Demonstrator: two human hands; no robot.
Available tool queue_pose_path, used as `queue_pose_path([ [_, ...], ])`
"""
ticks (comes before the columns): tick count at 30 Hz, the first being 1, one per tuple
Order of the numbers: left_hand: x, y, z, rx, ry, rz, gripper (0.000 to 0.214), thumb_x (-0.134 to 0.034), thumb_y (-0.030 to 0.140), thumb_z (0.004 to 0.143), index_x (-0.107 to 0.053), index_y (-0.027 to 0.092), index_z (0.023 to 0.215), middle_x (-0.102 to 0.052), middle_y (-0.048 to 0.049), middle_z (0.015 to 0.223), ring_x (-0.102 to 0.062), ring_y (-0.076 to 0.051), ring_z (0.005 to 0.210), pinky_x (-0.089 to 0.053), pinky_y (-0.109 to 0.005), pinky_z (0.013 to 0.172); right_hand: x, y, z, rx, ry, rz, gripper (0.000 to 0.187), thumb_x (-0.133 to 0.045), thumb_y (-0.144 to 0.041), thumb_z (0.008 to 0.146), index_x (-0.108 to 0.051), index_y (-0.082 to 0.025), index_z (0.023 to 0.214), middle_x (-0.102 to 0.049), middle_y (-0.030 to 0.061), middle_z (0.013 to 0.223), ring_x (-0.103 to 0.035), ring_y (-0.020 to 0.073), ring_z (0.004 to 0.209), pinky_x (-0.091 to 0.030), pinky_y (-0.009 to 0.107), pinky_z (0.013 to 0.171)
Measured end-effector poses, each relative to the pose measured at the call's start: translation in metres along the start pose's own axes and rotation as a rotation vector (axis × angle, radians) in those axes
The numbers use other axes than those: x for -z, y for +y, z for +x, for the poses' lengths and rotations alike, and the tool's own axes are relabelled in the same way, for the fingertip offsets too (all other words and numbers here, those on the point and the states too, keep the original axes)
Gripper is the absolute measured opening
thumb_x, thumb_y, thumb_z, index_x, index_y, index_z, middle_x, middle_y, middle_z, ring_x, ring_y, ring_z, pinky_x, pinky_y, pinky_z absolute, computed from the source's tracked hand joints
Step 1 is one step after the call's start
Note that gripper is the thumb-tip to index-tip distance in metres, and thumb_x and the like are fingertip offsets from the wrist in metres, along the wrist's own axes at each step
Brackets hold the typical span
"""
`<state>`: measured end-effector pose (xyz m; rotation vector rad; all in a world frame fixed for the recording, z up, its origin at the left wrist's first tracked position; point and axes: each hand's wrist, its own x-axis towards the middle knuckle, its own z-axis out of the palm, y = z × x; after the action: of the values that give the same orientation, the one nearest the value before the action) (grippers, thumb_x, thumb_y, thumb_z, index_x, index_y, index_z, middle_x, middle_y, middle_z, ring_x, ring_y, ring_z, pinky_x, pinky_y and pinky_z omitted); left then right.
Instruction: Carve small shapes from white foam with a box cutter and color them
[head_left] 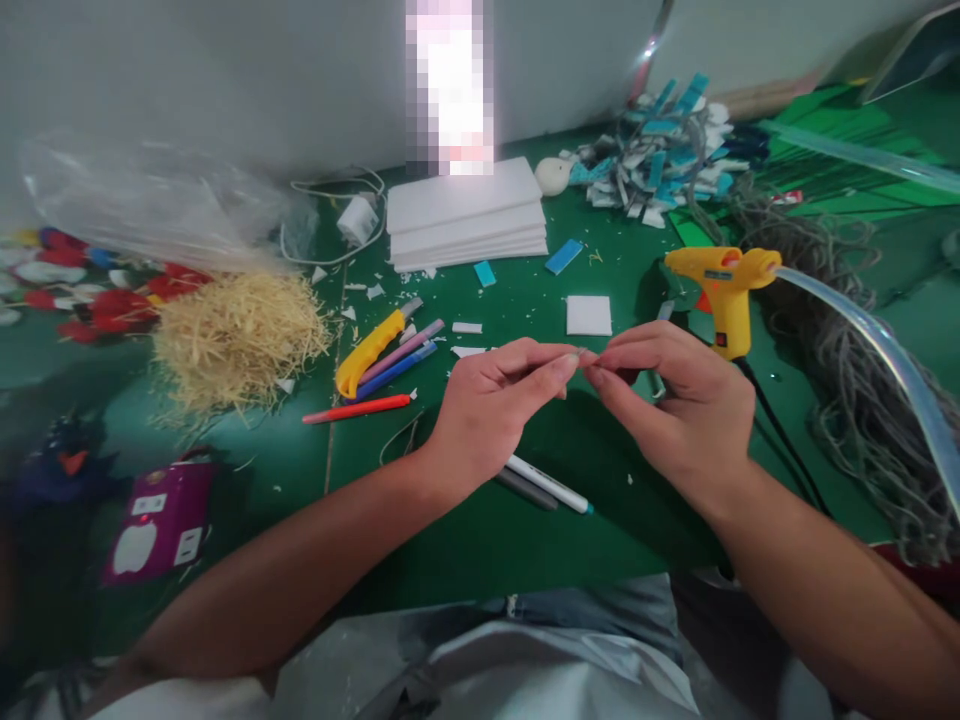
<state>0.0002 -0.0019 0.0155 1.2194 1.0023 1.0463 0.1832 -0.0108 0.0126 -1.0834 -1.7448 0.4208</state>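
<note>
My left hand (501,400) and my right hand (671,405) meet fingertip to fingertip above the green table (480,560). Both are closed in a pinch; whatever lies between the fingertips is too small to make out. Just beyond them lies a white foam square (589,316). Below my left hand a white marker (551,484) and a dark grey pen (529,490) rest side by side, partly covered. A yellow glue gun (727,290) stands right of my right hand, a clear glue stick curving from its back.
A yellow utility knife (369,355), several pens and a red pen (358,409) lie left. Straw (240,335), plastic wrap (165,205) and a purple box (161,520) sit farther left. Stacked white foam sheets (465,215) stand behind. Grey yarn (862,400) covers the right side.
</note>
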Motion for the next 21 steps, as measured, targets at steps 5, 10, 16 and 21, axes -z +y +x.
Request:
queue_pose_path([
  [5, -0.0003, 0.0005, -0.0038, -0.201, 0.015, 0.229, 0.016, -0.071, 0.027, 0.093, -0.085, 0.024, 0.100, -0.069, -0.0008, 0.079, -0.060, -0.013, 0.073, -0.050, -0.025, 0.066, 0.0003, 0.0024, -0.0027, 0.140, -0.014, -0.113, 0.018, -0.076, -0.012, 0.084, -0.074, -0.031, 0.085, -0.077, 0.0001, 0.080, -0.068, 0.0173, 0.067, -0.054, 0.032, 0.054],
  [10, 0.0021, 0.0014, -0.0051, -0.327, -0.023, 0.466, 0.021, -0.065, 0.016, 0.093, -0.082, 0.021, 0.105, -0.073, -0.0018, 0.090, -0.053, -0.009, 0.061, -0.045, -0.023, 0.057, -0.0012, 0.0021, -0.0031, 0.219, -0.013, -0.138, 0.021, -0.075, -0.008, 0.084, -0.073, -0.029, 0.088, -0.076, 0.0013, 0.082, -0.068, 0.0157, 0.068, -0.054, 0.030, 0.056],
  [16, 0.0063, 0.0024, -0.0052, -0.444, -0.050, 0.684, 0.017, -0.068, 0.012, 0.091, -0.078, 0.018, 0.104, -0.075, -0.0044, 0.101, -0.065, -0.012, 0.076, -0.051, -0.023, 0.065, -0.0006, 0.0015, -0.0041, 0.244, -0.011, -0.150, 0.020, -0.076, -0.010, 0.085, -0.071, -0.029, 0.091, -0.075, 0.0014, 0.083, -0.069, 0.0158, 0.068, -0.055, 0.030, 0.056],
  [21, 0.0066, 0.0022, -0.0060, -0.454, -0.075, 0.680, 0.011, -0.068, 0.015, 0.095, -0.078, 0.019, 0.099, -0.074, -0.0034, 0.099, -0.067, -0.012, 0.080, -0.052, -0.022, 0.067, 0.0008, 0.0011, -0.0049, 0.260, 0.003, -0.138, 0.020, -0.078, -0.012, 0.086, -0.072, -0.030, 0.093, -0.075, 0.0022, 0.084, -0.070, 0.0170, 0.072, -0.057, 0.032, 0.061],
])
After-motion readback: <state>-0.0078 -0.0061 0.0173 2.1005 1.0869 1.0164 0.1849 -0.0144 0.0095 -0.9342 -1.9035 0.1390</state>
